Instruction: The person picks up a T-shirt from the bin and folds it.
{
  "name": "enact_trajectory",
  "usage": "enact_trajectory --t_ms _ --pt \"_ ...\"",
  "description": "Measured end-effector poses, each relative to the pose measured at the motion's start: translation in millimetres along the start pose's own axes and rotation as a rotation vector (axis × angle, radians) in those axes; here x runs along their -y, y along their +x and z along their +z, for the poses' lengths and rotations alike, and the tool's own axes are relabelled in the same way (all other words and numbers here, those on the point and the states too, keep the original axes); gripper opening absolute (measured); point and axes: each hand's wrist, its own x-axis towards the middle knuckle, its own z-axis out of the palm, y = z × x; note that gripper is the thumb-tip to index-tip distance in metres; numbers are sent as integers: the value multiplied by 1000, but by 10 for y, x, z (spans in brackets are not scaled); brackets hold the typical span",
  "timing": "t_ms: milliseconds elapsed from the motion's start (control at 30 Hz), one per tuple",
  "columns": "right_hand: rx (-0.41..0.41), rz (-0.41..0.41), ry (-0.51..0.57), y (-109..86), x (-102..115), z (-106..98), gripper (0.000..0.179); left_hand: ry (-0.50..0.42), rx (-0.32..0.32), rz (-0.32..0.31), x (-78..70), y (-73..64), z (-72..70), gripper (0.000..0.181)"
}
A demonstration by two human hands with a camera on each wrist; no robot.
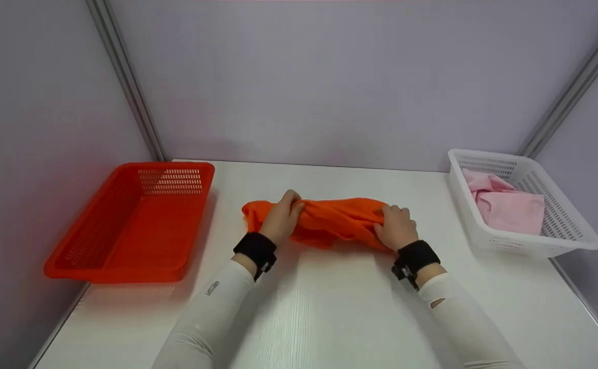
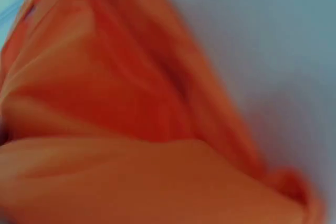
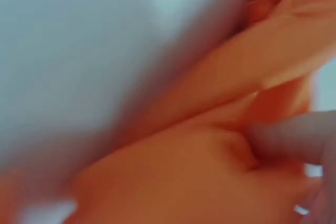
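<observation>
A crumpled orange cloth [image 1: 340, 218] stretches between both hands above the middle of the white table. My left hand [image 1: 281, 218] grips its upper edge left of centre, thumb and fingers pinching the fabric, and a loose end hangs out to the left. At the cloth's right end my right hand [image 1: 397, 225] holds a bunched part. Folds of the orange fabric [image 2: 121, 108] fill much of the left wrist view, blurred. In the right wrist view a finger [image 3: 289, 135] presses into the orange fabric [image 3: 173, 177].
To the left stands a red plastic basket [image 1: 188, 256] with slotted walls. A white basket [image 1: 509, 243] at the right contains a folded pink cloth [image 1: 514, 210]. Grey-white panels [image 1: 330, 82] enclose the white table [image 1: 324, 312] at the back and sides.
</observation>
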Motion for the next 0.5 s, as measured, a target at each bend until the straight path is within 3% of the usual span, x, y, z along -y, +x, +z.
enact_trajectory --t_ms 67,133,200,267,333,400,500 --pt "9 -111 169 -16 185 6 54 -46 -39 54 -159 59 -22 15" --pt "51 -208 292 -25 354 43 61 -80 -24 97 -296 106 -26 19" --pt "48 -249 315 -33 467 82 50 -121 35 98 -402 128 -30 23" --pt "-23 -247 280 -28 519 106 34 -116 110 75 -460 132 -49 28" --pt "-142 -214 261 -8 519 64 20 -32 176 44 -454 131 -83 31" --pt "-238 -172 311 16 498 -47 18 110 205 -7 -391 125 -141 28" --pt "-293 -141 419 71 459 -289 15 335 120 -103 -236 135 -266 29"
